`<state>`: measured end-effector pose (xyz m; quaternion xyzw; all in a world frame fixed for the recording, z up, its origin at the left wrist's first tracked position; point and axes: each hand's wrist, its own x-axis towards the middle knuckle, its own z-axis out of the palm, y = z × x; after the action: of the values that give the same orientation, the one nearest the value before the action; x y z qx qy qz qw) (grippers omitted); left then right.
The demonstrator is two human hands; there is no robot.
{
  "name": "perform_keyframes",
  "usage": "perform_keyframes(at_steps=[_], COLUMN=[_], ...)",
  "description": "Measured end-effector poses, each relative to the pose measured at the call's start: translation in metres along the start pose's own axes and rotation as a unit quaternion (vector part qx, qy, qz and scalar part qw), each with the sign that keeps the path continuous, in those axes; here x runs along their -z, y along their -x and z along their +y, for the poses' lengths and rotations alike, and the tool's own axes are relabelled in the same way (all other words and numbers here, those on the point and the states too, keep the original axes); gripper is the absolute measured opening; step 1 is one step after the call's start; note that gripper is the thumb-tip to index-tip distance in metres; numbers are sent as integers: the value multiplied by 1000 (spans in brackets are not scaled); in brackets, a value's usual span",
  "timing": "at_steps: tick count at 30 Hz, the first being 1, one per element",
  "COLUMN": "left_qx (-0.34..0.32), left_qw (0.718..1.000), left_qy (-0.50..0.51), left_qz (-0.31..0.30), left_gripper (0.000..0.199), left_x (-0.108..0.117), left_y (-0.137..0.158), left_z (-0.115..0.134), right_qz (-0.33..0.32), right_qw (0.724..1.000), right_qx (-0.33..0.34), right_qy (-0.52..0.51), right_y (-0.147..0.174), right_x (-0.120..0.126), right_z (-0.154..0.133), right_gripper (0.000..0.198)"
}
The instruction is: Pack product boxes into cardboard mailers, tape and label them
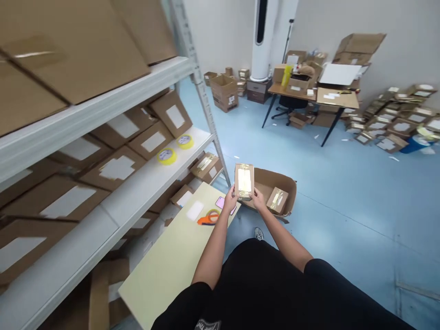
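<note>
Between my two hands I hold a small taped cardboard box (244, 180), its top face covered by clear tape over a white label. My left hand (231, 200) grips its lower left side, and my right hand (257, 200) its lower right. Under and behind it, a large open carton (290, 185) stands on the floor, with another small taped box (277, 200) inside. Left of my hands is a pale yellow table (172, 261). On it lie an orange tape dispenser (207, 218), a phone (220, 201) and a white paper (195, 210).
A metal shelf (120, 224) full of labelled cartons runs along the left, with two yellow tape rolls (167, 156) on its edge. Farther off stand cluttered desks (338, 99), an open carton (224, 89) and a white standing unit (263, 55). Boxes (388, 121) are heaped at right.
</note>
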<state>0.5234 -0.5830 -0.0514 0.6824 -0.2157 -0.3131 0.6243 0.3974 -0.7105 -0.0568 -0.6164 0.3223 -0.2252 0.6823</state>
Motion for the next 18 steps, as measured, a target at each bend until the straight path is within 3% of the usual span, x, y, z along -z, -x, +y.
perform_keyframes(at_steps=[4,8,11,13,16,18], left_qx=[-6,10,62,101,127,125], left_qw=[998,994,991,984,982,983], left_qy=[-10,-42,-117,-141,-135,-125], left_qz=[-69,-99,-15,31,43,51], left_gripper=[81,83,84,82,77,74], left_x=[-67,-106,-115,-115,-111,-108], left_y=[-52,-82,-94,-99,-103,-105], left_z=[1,-7,-14,-18,-19,-16], right_qz=[50,86,180,231,240,238], right_qw=[999,993,967,954,958,962], right_qx=[-4,-51,-116,-117,-80,-56], right_qy=[7,61,135,153,137,118], right_y=[-28,-46,-57,-64,-75,-82], right_x=[64,112,151,175,198,200], right_z=[2,15,23,21,5,-12], right_gripper=[61,62,63,62,60,58])
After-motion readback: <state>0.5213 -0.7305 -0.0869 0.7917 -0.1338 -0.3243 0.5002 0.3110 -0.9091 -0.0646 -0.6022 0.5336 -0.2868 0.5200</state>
